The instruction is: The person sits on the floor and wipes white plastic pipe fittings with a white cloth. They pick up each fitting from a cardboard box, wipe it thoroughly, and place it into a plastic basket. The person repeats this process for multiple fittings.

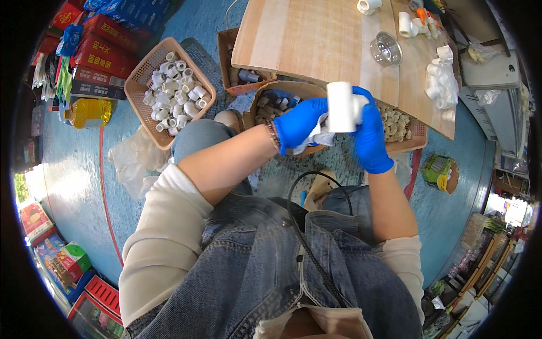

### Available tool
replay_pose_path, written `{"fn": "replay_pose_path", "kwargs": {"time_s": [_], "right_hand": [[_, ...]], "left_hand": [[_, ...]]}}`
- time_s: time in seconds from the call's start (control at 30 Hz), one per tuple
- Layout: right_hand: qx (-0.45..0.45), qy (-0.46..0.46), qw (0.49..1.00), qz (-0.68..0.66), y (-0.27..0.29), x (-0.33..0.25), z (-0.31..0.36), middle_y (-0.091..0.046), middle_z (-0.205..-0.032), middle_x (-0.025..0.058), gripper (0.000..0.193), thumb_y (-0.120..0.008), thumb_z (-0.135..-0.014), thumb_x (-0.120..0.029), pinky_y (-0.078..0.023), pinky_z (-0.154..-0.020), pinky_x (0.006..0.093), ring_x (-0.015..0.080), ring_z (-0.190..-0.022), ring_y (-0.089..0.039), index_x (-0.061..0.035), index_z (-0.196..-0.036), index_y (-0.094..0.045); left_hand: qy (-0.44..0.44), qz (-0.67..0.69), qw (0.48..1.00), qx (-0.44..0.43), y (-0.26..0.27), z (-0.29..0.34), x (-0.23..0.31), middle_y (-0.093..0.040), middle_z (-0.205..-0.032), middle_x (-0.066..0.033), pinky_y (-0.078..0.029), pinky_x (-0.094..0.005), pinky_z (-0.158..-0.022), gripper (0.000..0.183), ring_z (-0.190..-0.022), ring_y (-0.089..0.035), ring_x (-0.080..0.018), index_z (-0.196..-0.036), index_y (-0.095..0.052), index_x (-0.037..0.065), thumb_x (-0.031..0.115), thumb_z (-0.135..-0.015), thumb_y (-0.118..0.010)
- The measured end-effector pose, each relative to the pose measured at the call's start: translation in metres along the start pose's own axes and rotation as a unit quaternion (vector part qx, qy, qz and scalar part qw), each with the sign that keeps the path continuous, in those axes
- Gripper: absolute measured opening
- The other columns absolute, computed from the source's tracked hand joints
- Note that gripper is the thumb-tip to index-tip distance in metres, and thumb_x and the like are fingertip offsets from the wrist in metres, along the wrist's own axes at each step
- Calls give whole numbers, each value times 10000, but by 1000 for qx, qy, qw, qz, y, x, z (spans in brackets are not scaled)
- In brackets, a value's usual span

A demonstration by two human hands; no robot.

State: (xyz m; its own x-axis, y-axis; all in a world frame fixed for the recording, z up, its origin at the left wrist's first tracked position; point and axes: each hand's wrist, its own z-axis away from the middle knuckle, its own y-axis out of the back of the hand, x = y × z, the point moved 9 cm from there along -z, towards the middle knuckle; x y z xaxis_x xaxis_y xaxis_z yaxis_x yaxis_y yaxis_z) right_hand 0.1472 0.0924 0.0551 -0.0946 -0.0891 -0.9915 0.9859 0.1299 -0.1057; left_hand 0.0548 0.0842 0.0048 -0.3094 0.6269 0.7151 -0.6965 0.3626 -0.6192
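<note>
My right hand (372, 135), in a blue glove, is closed round a large white plastic pipe tee (340, 107) just off the table's near edge. The tee's straight tube stands upright in view, its side branch toward my right fingers. In my left hand (298, 124), gloved in blue too, a crumpled white cloth (320, 134) is bunched close against the tee. The left fingertips are partly hidden behind the tee and cloth, so I cannot tell whether they touch it.
A wooden table (305, 39) carries a metal bowl (387, 48), white fittings (405, 25) and a bagged bundle of them (442, 82). Left stands a pink basket (135, 85) of white fittings. A cardboard box (251, 116) and a crate of beige pieces (395, 125) sit below the table edge.
</note>
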Motion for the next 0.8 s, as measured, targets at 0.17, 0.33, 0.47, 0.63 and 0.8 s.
{"fn": "replay_pose_path", "kwargs": {"time_s": [0.17,0.33,0.47,0.63,0.8], "right_hand": [[-278,-43,845,-456,-24,-19,-8,-559,-1014,113,550,-427,-894,-486,-474,-632,294,198,-832,-562,-48,-1227,-437],[49,-53,978,-196,29,0,-7,-540,-1026,112,483,-492,-888,-413,-469,-682,292,182,-879,-541,-58,-1212,-439],[51,126,978,157,18,-52,1,-497,-1092,88,453,-627,-797,-135,-446,-809,302,193,-974,-526,-64,-1204,-440],[37,210,933,291,0,-75,2,-490,-1052,89,496,-683,-704,-19,-432,-833,313,211,-987,-518,-56,-1157,-485],[21,154,933,325,-9,-63,2,-494,-1043,83,480,-697,-683,-17,-427,-831,310,197,-966,-519,-53,-1124,-512]], "left_hand": [[-81,104,983,-127,-6,2,43,-524,-1150,-126,-407,-318,-897,556,-1002,-531,-199,-1242,-416,13,462,-935,-299],[-145,259,952,-79,9,21,76,-370,-1342,-146,-321,-385,-1025,644,-1222,-391,-248,-1369,-252,60,522,-921,-265],[-200,236,950,-46,17,26,90,-379,-1335,-124,-314,-419,-1030,558,-1223,-383,-266,-1360,-279,71,434,-937,-309],[-262,214,936,-95,14,35,97,-439,-1276,-107,-377,-366,-978,462,-1151,-453,-230,-1355,-295,74,273,-940,-335],[-247,27,966,-66,-5,35,91,-437,-1290,-117,-365,-356,-980,480,-1173,-436,-218,-1311,-357,-6,133,-867,-474]]}}
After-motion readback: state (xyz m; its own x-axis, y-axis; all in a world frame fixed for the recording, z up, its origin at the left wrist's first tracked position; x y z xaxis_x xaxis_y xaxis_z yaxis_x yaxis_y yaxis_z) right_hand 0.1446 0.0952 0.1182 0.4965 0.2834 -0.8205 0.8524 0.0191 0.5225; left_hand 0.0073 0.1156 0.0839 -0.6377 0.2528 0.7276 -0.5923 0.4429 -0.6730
